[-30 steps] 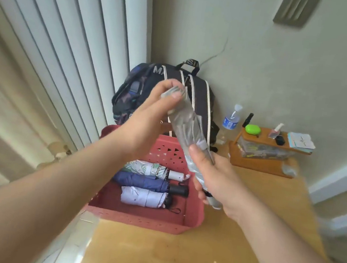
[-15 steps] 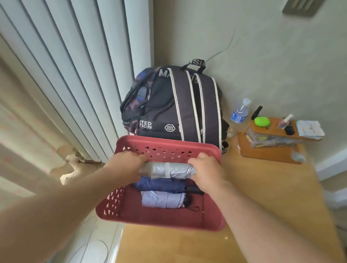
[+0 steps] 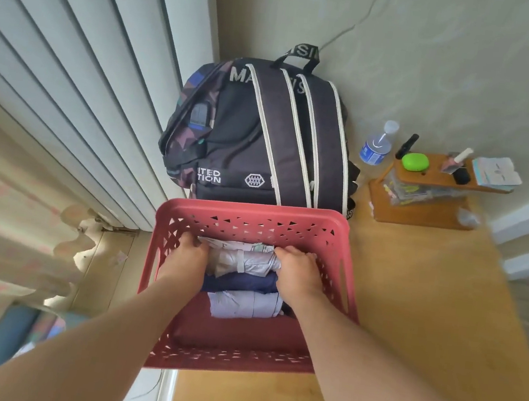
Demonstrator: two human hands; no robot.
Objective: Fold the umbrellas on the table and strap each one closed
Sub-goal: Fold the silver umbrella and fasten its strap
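Note:
A folded, strapped silver umbrella lies inside the red plastic basket. My left hand holds its left end and my right hand grips its right end, both down inside the basket. Behind it, against the far wall, lies a white patterned umbrella. In front of it lie a navy umbrella and a pale lilac umbrella, both folded. The umbrella handles are hidden by my right hand and arm.
The basket sits at the left edge of a wooden table. A dark backpack stands right behind it against the wall. A water bottle and a small wooden shelf with small items are at the back right. Blinds hang at left.
The silver umbrella went from upright in both hands above the basket to lying flat inside it, on the other umbrellas. Both hands have gone down with it.

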